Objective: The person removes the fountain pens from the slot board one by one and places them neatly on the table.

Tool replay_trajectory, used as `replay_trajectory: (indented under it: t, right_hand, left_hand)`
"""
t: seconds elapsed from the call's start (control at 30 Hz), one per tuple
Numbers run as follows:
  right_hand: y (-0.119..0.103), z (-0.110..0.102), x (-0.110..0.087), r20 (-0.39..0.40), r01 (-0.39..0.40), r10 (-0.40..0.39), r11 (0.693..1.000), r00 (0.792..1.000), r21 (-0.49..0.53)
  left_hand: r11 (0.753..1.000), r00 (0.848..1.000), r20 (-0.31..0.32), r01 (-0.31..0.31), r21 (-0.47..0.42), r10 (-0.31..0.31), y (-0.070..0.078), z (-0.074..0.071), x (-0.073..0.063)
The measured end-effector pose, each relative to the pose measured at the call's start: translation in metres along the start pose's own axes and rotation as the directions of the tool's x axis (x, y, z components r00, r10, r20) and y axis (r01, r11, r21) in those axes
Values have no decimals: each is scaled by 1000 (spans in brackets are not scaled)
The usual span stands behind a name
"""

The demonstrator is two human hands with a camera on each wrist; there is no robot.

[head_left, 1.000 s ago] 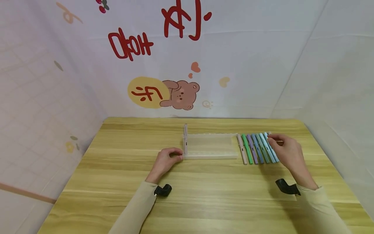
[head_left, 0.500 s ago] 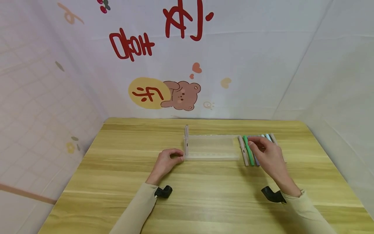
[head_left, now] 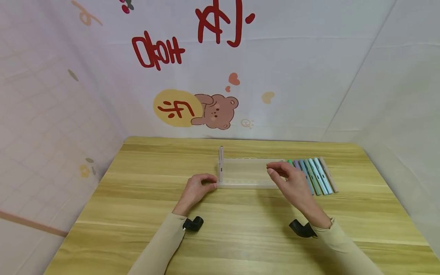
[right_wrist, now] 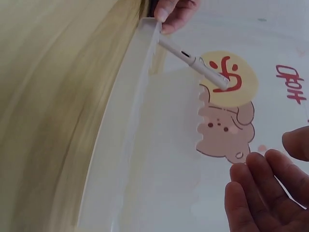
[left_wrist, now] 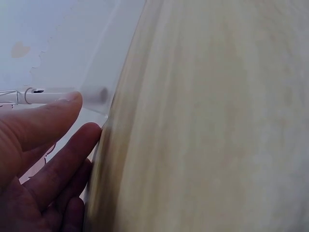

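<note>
A clear plastic pen stand with a notched back edge lies on the table. One pale pen stands at its left end, leaning back in the right wrist view. With thumb and fingers, my left hand holds the stand's front left corner; the left wrist view shows the thumb near the pen's lower end. My right hand hovers over the stand's right end. Its fingers are relaxed and apart from the thumb, with nothing seen between them.
To the right of the stand lies a row of several capped pens in green, purple, blue, light blue and beige. The right hand hides the row's left part. A printed white cloth wall rises behind the wooden table.
My right hand has moved left, from the far right end of the pen row across the pens to the stand's right end. The left hand keeps its place at the stand's corner.
</note>
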State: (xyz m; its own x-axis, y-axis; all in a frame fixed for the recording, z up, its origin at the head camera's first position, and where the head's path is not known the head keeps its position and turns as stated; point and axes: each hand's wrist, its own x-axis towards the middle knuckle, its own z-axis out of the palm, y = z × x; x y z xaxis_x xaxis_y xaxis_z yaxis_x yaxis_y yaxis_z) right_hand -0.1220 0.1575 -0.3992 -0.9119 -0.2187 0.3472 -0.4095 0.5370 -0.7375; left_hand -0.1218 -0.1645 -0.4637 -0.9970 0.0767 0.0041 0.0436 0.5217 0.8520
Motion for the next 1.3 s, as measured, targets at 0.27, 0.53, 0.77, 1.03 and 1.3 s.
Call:
replay_trajectory:
  t: [0.27, 0.53, 0.77, 1.03, 1.3]
  right_hand:
    - [-3, 24, 8, 73, 10, -15, 998, 997, 69]
    - [-7, 51, 18, 130, 16, -35, 989, 991, 147]
    - [-8, 75, 25, 175, -10, -19, 986, 984, 168]
    - [-12, 95, 32, 223, -31, -5, 987, 975, 159]
    - [-14, 113, 42, 259, -102, 57, 981, 964, 164]
  left_hand:
    - [1000, 1000, 0, 0, -3, 0, 0, 2, -1]
    - [1000, 1000, -1, 6, -10, -6, 1, 3, -1]
    - [1000, 1000, 7, 19, -16, -19, 1, 1, 0]
    - [1000, 1000, 10, 9, -7, -9, 4, 0, -1]
    - [1000, 1000, 4, 7, -2, -7, 5, -1, -2]
